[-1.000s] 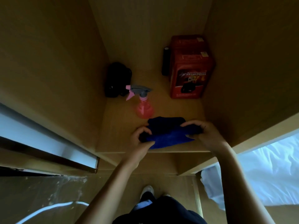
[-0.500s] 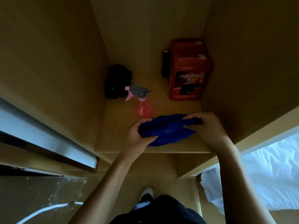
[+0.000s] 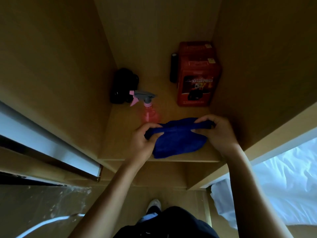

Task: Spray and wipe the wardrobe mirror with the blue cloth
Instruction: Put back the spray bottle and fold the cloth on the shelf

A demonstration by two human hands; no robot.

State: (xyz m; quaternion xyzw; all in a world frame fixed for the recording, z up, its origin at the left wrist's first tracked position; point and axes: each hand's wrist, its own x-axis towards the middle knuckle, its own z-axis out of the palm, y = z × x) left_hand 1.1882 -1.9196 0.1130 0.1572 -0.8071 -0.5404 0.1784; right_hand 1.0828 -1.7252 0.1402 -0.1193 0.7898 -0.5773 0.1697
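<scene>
We've got both hands on the blue cloth (image 3: 178, 141), which sits at the front edge of the wardrobe shelf (image 3: 180, 159). The left hand (image 3: 142, 143) pinches the cloth's left end between thumb and fingers, and the right hand (image 3: 217, 133) pinches the rolled top edge on the right, so both are closed on fabric.

It looks like microfiber: soft, floppy, next to no weight, and it bunches wherever we squeeze it. No real wrong place to grab, but holding by two edges like this lets it hang open flat, which we'd guess is handier for folding into a wiping pad.

Just behind the cloth stands the pink spray bottle (image 3: 151, 115), upright with a grey trigger head (looks like thin plastic, likely light, and possibly slick if wet). We'd take that one around the neck under the trigger, not the body.

Further back there's a red box (image 3: 197, 78) in the right corner with a dark tube (image 3: 173, 67) beside it, and some black thing (image 3: 123, 86) on the left we can't make out.
</scene>
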